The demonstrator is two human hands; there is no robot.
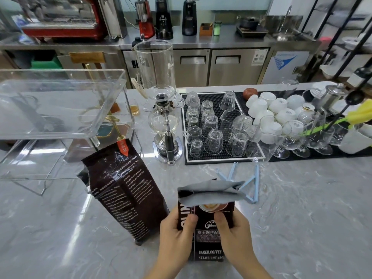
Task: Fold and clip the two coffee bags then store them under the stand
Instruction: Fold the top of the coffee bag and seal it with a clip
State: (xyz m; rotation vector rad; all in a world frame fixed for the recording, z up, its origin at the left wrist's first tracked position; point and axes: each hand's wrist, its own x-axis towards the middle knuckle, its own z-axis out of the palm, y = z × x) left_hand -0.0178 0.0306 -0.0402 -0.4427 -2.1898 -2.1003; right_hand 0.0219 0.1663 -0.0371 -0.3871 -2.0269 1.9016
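Note:
A dark coffee bag (207, 238) stands upright on the marble counter right in front of me, its silver-lined top open and partly bent over. My left hand (177, 236) grips its left side and my right hand (233, 234) grips its right side, both thumbs on the front. A second dark coffee bag (122, 190) stands to the left, leaning, its top open. Two light blue clips (249, 180) lie on the counter just behind the held bag. The clear acrylic stand (60, 105) rises at the left on a wire frame.
A siphon coffee maker (163, 121) stands behind the bags. A black mat (213, 125) holds several upturned glasses, with white cups (277, 111) and stemmed glasses (298, 137) to its right. Yellow flowers (360, 113) sit at the far right edge.

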